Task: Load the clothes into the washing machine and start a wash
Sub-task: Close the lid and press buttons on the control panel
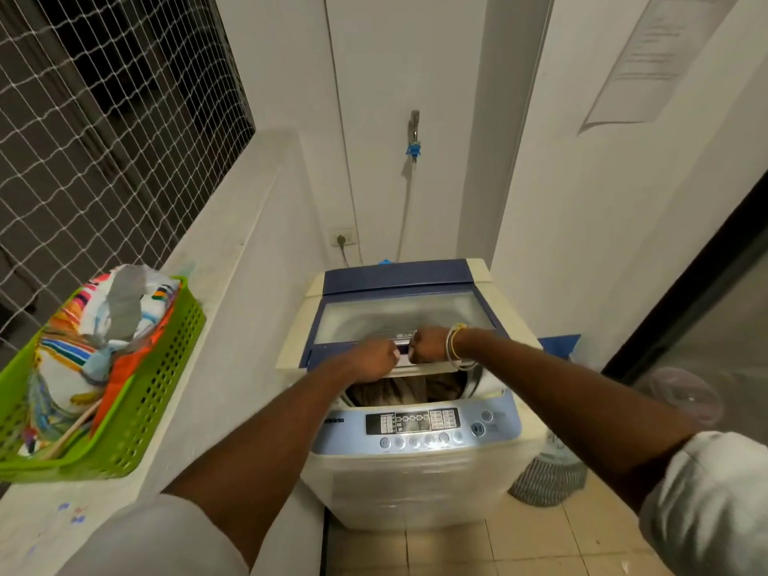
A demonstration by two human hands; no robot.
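Here, lid [399, 315] logo too blurred.

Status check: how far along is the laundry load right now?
Done: some brownish clothes already lie in the drum. In hand: the left hand and right hand grip the front edge of the lid, which is partly up. Left: the green basket holds colourful fabric, and the control panel is untouched.

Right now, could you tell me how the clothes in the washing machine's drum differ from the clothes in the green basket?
The drum clothes are dull brown and beige; the basket clothes are bright, striped and orange. The drum clothes lie partly hidden under the lid; the basket clothes heap above the rim of the green basket. Both are crumpled.
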